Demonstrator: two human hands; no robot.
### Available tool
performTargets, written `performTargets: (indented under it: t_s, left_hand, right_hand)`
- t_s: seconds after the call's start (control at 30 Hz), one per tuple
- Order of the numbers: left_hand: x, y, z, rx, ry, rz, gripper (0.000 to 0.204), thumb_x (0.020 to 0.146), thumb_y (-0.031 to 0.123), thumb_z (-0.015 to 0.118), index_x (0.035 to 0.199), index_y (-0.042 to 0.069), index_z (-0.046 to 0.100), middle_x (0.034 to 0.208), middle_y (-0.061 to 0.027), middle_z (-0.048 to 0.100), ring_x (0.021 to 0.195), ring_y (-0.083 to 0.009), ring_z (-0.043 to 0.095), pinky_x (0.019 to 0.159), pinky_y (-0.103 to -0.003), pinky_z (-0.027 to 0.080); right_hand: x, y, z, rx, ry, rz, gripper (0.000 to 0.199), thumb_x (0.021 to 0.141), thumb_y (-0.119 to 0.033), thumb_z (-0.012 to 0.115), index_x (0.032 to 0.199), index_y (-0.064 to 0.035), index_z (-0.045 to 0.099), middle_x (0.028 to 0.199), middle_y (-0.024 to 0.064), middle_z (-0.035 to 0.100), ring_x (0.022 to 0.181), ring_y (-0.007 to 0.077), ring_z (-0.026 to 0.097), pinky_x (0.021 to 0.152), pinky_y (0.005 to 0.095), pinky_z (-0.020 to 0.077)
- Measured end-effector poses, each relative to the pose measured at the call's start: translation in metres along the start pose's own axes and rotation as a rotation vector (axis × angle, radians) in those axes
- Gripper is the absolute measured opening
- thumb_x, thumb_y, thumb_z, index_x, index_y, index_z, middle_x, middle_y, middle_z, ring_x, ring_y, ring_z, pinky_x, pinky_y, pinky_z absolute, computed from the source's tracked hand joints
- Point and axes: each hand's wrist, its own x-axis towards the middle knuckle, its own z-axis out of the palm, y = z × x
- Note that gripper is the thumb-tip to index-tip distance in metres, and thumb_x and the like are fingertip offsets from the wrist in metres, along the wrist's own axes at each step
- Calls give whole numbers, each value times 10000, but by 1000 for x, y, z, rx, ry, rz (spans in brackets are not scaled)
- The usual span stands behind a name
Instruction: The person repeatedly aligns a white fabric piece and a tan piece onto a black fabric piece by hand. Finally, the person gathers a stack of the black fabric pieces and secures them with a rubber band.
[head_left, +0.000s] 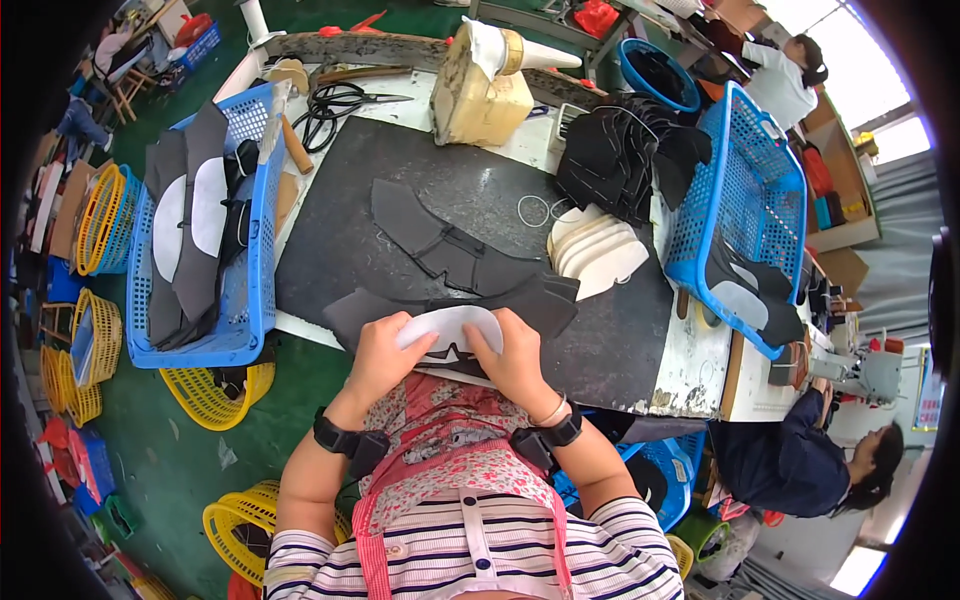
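Close to my body, at the table's near edge, my left hand [382, 352] and my right hand [512, 350] grip a curved white piece [452, 325] between thumbs and fingers. Behind and under it lies a dark grey shoe-upper piece [545, 303], which spreads out past both hands. Both thumbs press on the white piece from the front. Just beyond, another dark grey upper piece [408, 218] rests flat on the black work mat [345, 165]. A stack of cream curved pieces [597, 250] sits right of it, with black upper pieces [625, 160] heaped behind.
Blue baskets holding grey and white pieces flank me, one left [262, 290] and one right [690, 240]. At the far edge are black scissors [340, 105] and a yellowish block [480, 100] bearing a white cone [545, 55]. One co-worker [800, 455] sits at the right.
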Motion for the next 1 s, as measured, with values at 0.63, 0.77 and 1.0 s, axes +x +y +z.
performTargets:
  t_s: [0.63,0.77,1.0]
  left_hand:
    - [25,43,-21,937,11,3,338,706,243,790,854,11,594,861,-153,639,802,-359,639,653,-446,512]
    - [61,52,-18,920,-23,445,396,682,197,783,979,28,582,965,-133,590,931,-321,596,728,-416,506]
    - [117,21,5,940,-243,684,362,697,54,693,1041,21,587,980,-122,567,929,-308,564,780,-405,498]
  right_hand:
    - [-5,48,-64,-644,288,194,285,764,-221,759,798,-39,543,825,114,560,745,303,568,586,399,456]
    - [23,70,-105,-691,421,17,378,746,-221,765,1006,-19,580,1018,175,584,878,353,587,723,405,494]
    - [30,78,-111,-786,124,32,667,703,-200,772,1300,-74,503,1285,271,502,1084,437,548,932,442,468]
